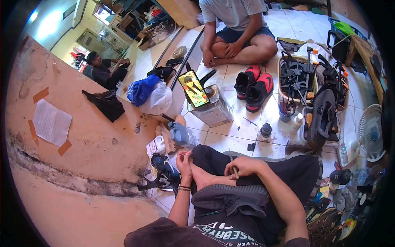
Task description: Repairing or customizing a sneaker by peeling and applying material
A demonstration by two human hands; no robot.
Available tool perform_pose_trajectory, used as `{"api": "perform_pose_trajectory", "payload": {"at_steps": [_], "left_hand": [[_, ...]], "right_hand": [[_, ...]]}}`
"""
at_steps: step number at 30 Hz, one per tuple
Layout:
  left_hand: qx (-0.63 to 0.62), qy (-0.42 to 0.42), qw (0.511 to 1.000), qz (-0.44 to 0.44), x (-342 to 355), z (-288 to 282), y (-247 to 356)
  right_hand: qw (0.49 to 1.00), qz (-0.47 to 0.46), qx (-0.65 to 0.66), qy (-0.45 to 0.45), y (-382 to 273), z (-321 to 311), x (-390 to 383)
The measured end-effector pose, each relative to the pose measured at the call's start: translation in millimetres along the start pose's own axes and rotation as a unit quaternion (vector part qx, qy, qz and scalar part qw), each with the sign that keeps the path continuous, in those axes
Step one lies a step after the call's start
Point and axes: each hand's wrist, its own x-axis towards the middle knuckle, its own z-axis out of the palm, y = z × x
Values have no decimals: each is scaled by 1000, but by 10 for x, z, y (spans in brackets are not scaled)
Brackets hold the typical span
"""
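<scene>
A dark grey shoe (230, 196) with a ribbed sole edge lies on its side across my lap. My left hand (184, 161) is raised beside my bare foot, its fingers curled together; anything inside them is hidden. Just beyond the shoe, my right hand (242, 166) rests over my leg with fingers closed round a small brownish, stick-like thing (235, 173) too small to name. Neither hand touches the shoe. A phone (193, 88) with a lit, colourful screen leans on top of a square metal can (214, 111) in front of me.
Black-and-red shoes (259, 91) and a small dark bottle (266, 130) stand on the tiles. Baskets of black clamps (298, 78) and another grey shoe (322, 117) are at right, near a fan (371, 132). Blue jug (179, 133) at left. A person (236, 33) sits opposite.
</scene>
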Motion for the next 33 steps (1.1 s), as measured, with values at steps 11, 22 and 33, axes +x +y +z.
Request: {"api": "perform_pose_trajectory", "payload": {"at_steps": [11, 22, 33], "left_hand": [[50, -8, 998, 25, -31, 87, 28], [88, -35, 993, 71, 1, 171, -50], [169, -35, 980, 96, -74, 375, 192]], "right_hand": [[998, 49, -31, -34, 164, -46, -78], [998, 50, -40, 20, 331, 110, -17], [998, 36, -45, 41, 202, 116, -64]]}}
